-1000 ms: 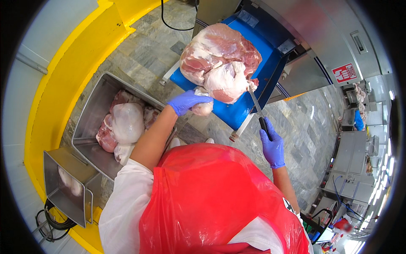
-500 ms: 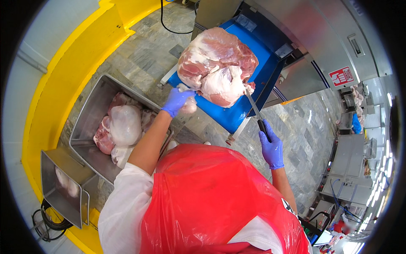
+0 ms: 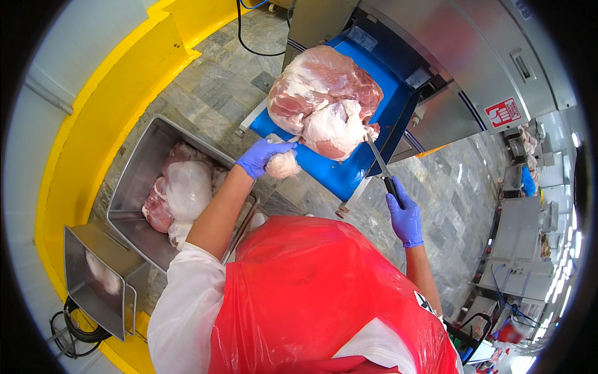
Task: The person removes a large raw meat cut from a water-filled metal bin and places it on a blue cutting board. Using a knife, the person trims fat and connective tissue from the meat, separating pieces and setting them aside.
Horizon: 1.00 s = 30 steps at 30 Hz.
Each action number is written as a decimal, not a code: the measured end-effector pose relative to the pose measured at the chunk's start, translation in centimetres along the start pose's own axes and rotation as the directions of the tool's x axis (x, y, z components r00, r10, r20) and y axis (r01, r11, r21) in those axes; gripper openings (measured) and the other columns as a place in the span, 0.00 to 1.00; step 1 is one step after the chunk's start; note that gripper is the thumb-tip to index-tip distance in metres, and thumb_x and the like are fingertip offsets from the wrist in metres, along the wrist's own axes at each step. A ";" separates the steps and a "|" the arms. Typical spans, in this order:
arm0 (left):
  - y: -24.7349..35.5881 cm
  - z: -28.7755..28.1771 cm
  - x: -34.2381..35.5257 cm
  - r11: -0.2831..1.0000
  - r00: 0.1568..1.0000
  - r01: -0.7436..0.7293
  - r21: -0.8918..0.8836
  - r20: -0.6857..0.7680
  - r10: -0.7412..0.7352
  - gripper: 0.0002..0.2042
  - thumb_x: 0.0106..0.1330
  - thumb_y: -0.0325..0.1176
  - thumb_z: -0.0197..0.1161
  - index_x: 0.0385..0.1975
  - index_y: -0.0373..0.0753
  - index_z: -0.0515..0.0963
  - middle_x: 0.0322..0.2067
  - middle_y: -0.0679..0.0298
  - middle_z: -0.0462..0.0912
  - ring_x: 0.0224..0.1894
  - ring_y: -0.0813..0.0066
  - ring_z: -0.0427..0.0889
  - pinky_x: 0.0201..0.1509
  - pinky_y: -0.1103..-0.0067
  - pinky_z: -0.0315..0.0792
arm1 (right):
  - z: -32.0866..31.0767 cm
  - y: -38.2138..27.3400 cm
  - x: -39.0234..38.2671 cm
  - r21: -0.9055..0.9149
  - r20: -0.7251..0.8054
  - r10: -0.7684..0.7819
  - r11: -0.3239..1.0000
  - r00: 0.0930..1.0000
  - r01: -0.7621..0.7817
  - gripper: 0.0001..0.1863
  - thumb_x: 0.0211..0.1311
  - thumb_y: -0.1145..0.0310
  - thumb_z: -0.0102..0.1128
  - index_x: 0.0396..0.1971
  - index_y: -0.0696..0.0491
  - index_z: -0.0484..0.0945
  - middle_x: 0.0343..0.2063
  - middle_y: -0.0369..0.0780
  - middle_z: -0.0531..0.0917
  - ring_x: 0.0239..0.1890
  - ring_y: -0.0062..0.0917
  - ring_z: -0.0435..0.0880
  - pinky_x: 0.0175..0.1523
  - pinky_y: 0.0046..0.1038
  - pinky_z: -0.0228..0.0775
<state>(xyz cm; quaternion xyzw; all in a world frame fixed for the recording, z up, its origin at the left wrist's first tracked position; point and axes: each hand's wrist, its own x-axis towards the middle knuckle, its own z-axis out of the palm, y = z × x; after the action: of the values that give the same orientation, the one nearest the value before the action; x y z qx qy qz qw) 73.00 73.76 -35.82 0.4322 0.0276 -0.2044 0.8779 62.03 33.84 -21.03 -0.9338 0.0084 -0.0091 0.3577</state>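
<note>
A large raw cut of meat point(image 3: 327, 84), pink with white fat, lies on a blue conveyor belt point(image 3: 342, 177) in front of me. Pale trimming of fat point(image 3: 284, 164) hangs from my left hand point(image 3: 258, 158), which wears a purple glove and is closed on it just past the near left edge of the belt. My right hand point(image 3: 405, 215), also gloved, grips a knife point(image 3: 378, 158) by its black handle. The blade points away and to the left, its tip at the right side of the meat; whether it cuts in is hard to see.
Left of me stands a deep metal bin point(image 3: 134, 168) holding several pieces of meat point(image 3: 188, 187). A smaller metal bin point(image 3: 78, 268) with a pale piece inside sits nearer. A yellow curb point(image 3: 106, 100) follows the wall. Steel machine panels point(image 3: 461, 56) rise behind the belt.
My left hand with the fat trimming has shifted slightly right and lower. The right hand keeps the knife at the meat's right side. The whole view has shifted a little.
</note>
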 end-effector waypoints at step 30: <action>-0.9 3.7 1.7 0.930 0.958 -0.230 0.287 -0.103 0.269 0.01 0.70 0.23 0.60 0.37 0.37 0.78 0.31 0.67 0.79 0.30 0.80 0.76 0.35 0.79 0.72 | -7.7 -3.2 -4.8 -0.053 -0.051 0.121 0.991 0.991 -0.124 0.32 0.65 0.66 0.74 0.69 0.48 0.78 0.42 0.46 0.91 0.40 0.16 0.84 0.50 0.27 0.79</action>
<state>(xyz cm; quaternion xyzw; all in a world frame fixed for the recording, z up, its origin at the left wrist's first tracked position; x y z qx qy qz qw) 73.77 69.87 -34.55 0.5620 0.0058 -0.0620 0.8248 57.12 31.22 -13.19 -0.9406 0.0744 -0.0091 0.3310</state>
